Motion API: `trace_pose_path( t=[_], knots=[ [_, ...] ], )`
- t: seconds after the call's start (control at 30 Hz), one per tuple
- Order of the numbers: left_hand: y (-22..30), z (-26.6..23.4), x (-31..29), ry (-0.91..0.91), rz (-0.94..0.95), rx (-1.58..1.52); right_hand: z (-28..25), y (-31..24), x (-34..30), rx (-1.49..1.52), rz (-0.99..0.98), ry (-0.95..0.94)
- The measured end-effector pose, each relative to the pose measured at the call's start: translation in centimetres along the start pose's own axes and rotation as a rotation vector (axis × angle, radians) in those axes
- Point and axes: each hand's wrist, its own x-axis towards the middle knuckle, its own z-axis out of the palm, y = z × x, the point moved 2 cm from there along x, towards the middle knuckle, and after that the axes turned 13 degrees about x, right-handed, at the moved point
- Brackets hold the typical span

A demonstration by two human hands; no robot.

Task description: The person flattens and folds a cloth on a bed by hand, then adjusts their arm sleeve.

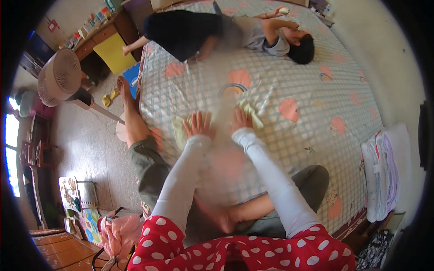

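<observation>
My left hand (200, 126) lies flat with its fingers spread, pressing on a pale green cloth (179, 134) on the bed. To its right, my right hand (241, 119) also rests palm down with fingers stretched, touching a pale green cloth part (253, 114). A hazy blur hides the middle between the hands, so I cannot tell whether it is one cloth or two. Beneath is a checked bed sheet (280, 144) with pink hearts and rainbows.
A person (271, 38) lies across the far side of the bed. Folded bedding (382, 171) is stacked at the right edge. Left of the bed stand a fan (63, 74) and a wooden desk (97, 36) with bottles. A pink plastic bag (120, 237) is at lower left.
</observation>
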Motion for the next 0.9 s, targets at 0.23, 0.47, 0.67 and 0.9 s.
trace_pose_path(
  t=[0.23,0.47,0.67,0.9],
  knots=[
    [-0.6,3.9,-9.7,0.102,0.053,0.077,1.1,-1.7,-11.7,0.020,-0.145,0.211],
    [0.9,0.6,-13.5,-0.119,0.137,0.051,4.7,0.2,-17.3,-0.181,-0.238,0.418],
    [-0.2,-0.6,-16.4,-0.103,0.109,0.096,1.6,-3.7,-19.3,0.147,-0.011,0.057],
    [0.0,0.3,-17.0,-0.086,0.114,0.081,1.8,-3.4,-21.0,0.122,-0.184,0.299]
  ],
)
